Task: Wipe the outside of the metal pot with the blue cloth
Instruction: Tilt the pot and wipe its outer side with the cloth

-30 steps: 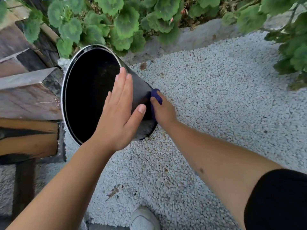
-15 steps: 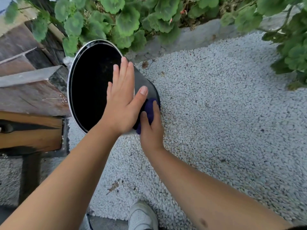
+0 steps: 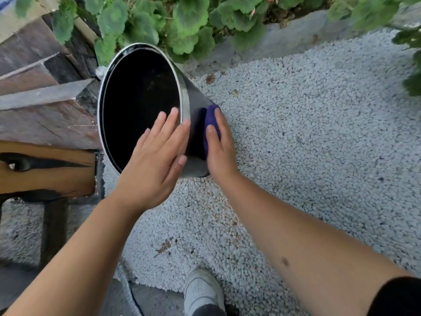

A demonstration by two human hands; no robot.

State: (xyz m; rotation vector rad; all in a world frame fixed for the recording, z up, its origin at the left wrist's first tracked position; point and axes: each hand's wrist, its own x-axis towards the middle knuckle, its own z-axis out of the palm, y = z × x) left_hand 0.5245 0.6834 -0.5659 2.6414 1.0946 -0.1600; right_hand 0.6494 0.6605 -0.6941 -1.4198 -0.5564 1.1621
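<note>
A tall metal pot point(image 3: 193, 96) with a black inside stands on white gravel, its round mouth facing me and its grey outer wall showing on the right. My left hand point(image 3: 157, 156) lies flat over the near rim with fingers spread, steadying the pot. My right hand point(image 3: 219, 147) presses a folded blue cloth point(image 3: 210, 120) against the outer wall low on the right side. Most of the cloth is hidden under the fingers.
Green leafy plants point(image 3: 182, 26) and a stone border point(image 3: 284, 39) run behind the pot. Stacked slate and a wooden bench point(image 3: 45, 169) sit to the left. White gravel point(image 3: 307, 133) spreads to the right. My white shoe point(image 3: 202, 290) is at the bottom.
My right hand with the blue cloth has slid along the pot's outer wall, down then back up. My left hand has shifted lower on the rim. The camera has tilted slightly.
</note>
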